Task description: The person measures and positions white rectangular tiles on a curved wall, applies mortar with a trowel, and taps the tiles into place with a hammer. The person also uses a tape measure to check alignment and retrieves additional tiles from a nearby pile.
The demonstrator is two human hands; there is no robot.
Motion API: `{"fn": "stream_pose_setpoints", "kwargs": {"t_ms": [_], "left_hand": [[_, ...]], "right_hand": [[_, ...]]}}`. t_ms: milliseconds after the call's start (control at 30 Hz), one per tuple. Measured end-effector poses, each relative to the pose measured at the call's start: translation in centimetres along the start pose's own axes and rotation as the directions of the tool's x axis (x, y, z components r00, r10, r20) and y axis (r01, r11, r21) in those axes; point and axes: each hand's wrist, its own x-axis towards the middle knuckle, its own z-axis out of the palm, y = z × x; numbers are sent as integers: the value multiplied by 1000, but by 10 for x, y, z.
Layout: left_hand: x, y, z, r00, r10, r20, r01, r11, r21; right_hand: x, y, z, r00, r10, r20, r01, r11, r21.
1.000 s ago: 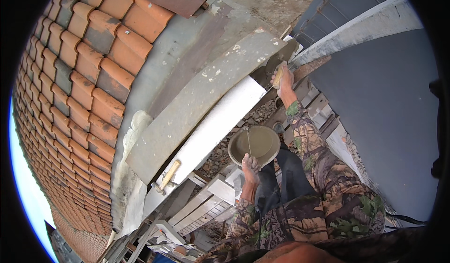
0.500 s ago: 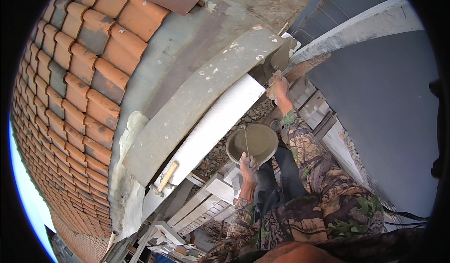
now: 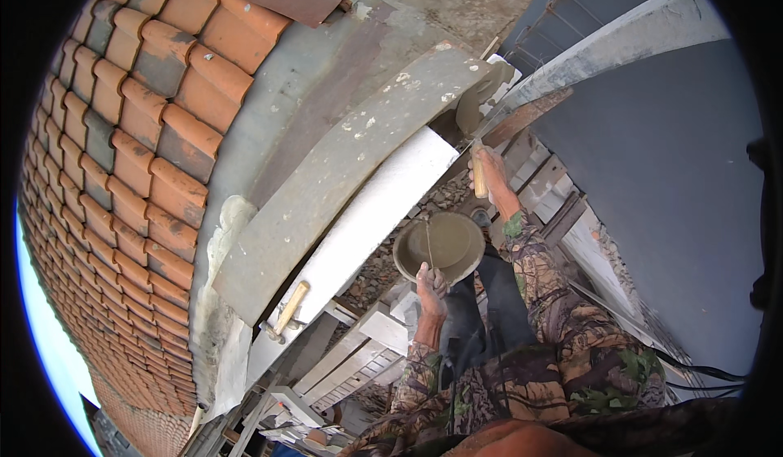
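Note:
My left hand [image 3: 432, 284] is closed around the thin handle of a round bucket [image 3: 401, 259], which hangs in front of my legs. Greyish wet mix [image 3: 453, 241] lies inside it. Farther ahead, my right hand [image 3: 494, 172] grips the pale wooden handle of a trowel [image 3: 479, 181]. The trowel's grey blade points away from me, close to the gap at the far end of a long white block [image 3: 391, 184]. Wet grey material [image 3: 494, 82] shows around that gap, and I cannot tell exactly where the blade touches it.
A hammer [image 3: 289, 312] rests on the near end of the white block. Beside the block runs a spotted grey sheet [image 3: 342, 147], with orange roof tiles [image 3: 196, 114] to the left. A dark grey wall [image 3: 652, 155] stands at right. Rubble [image 3: 367, 269] and boards lie below.
My right hand has turned and come slightly nearer, so the trowel's wooden handle now shows. The blade has swung more upright. My left hand and the bucket stay in place.

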Motion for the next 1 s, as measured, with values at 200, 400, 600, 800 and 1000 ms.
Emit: {"fn": "stream_pose_setpoints", "kwargs": {"t_ms": [200, 400, 600, 800, 1000], "left_hand": [[-1, -4, -6, 1000, -11, 24, 11, 1000, 19], [1, -11, -7, 999, -31, -33, 30, 999, -11], [-1, -12, -13, 998, -49, -27, 49, 998, -25], [5, -15, -11, 997, -48, -66, 48, 999, -11], [5, -11, -14, 999, -38, -4, 38, 999, -1]], "right_hand": [[56, -19, 15, 997, -11, -71, 30, 963, 267], [45, -10, 23, 993, 15, -114, 15, 965, 261], [72, -28, 20, 995, -76, -62, 93, 935, 343], [72, -11, 26, 981, -15, -195, 92, 916, 391], [78, -32, 7, 989, -112, -94, 119, 990, 72]]}}
